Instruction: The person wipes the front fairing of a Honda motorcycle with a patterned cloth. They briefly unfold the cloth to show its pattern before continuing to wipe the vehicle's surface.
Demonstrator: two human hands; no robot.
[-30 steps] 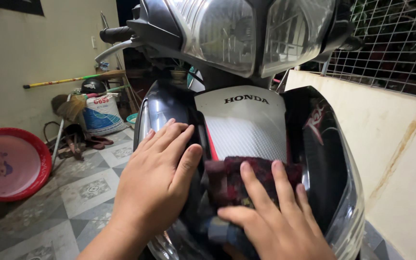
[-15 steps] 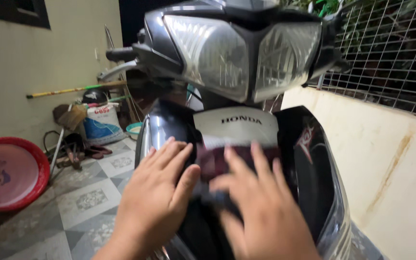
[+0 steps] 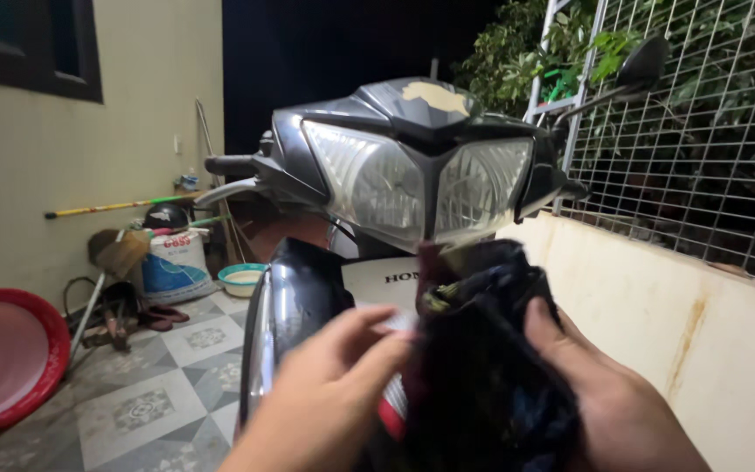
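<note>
The dark cloth (image 3: 482, 367) is now lifted off the motorbike's front panel (image 3: 386, 284), where it lay before. The right hand (image 3: 609, 398) grips it, and the left hand (image 3: 329, 398) fingers, half open, touch its edge.

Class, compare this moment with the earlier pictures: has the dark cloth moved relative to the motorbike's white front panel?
Yes. The dark cloth has come up off the white front panel, where it lay pressed flat, and is now bunched in the right hand, reaching near the headlight.

Dark fuzzy cloth (image 3: 482, 367), glossy motorbike fairing (image 3: 294, 306)
</note>
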